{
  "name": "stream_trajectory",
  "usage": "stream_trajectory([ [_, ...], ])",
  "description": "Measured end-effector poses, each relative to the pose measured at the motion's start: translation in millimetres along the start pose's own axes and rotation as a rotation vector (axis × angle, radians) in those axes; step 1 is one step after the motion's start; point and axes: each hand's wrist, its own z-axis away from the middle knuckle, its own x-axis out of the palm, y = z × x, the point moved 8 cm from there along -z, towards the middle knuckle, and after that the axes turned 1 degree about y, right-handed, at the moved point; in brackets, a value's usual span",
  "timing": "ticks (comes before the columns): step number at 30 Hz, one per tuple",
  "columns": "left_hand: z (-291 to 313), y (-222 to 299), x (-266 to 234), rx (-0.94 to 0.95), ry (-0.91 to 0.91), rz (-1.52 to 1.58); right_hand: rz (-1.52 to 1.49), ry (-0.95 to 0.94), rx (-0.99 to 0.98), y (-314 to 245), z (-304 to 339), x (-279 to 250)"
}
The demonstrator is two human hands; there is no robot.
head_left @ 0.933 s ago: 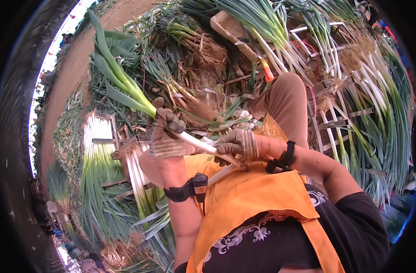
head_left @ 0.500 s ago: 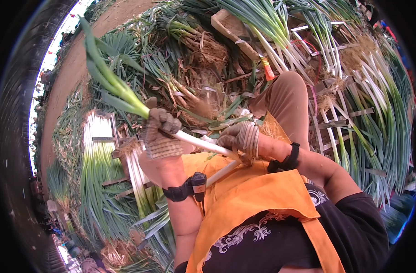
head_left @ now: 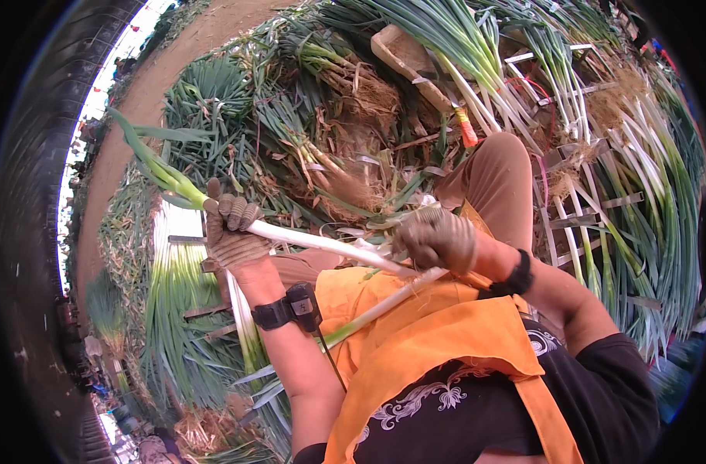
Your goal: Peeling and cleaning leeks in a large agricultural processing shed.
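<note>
My left hand (head_left: 235,224), in a dirty striped work glove, is closed round a green onion (head_left: 322,246) near where its white stalk turns green. The leaves point to the upper left; the white root end reaches down over my lap. Just above that end is my right hand (head_left: 439,240), gloved too, its fingers curled and slightly blurred. What they hold, if anything, I cannot make out. A second green onion (head_left: 387,303) lies across my orange apron (head_left: 438,329), its white end close to the first one's root end.
Trimmed green onions (head_left: 179,271) are stacked on a rack at the left. More bundles (head_left: 639,193) lie across metal frames at the right. Ahead is a heap of leaves and untrimmed onions (head_left: 368,97), with a tan tray (head_left: 403,52) and an orange-handled tool (head_left: 466,127) beyond my knee.
My left hand has moved left and slightly down with the green onion, whose stalk now shows more fully. My right hand has shifted a little to the right, uncovering the root end.
</note>
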Motion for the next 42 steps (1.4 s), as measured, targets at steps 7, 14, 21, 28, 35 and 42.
stream_trajectory([
  [7,-9,33,22,-0.006,-0.192,0.08,0.738,-0.625,0.429,11,58,-5],
  [14,-12,-43,65,0.004,-0.261,0.073,0.177,-0.103,0.06,-29,-19,2],
  [21,6,-102,72,0.047,0.205,-0.212,0.592,0.098,0.1,-23,-45,20],
  [28,7,-112,83,-0.08,-0.057,-0.022,-0.22,0.089,0.044,-11,-26,18],
  [35,11,-118,95,-0.098,-0.106,-0.04,-0.052,0.181,0.154,-12,-16,4],
  [42,12,-121,104,-0.129,-0.221,0.051,-0.015,0.11,0.223,-36,-16,-2],
])
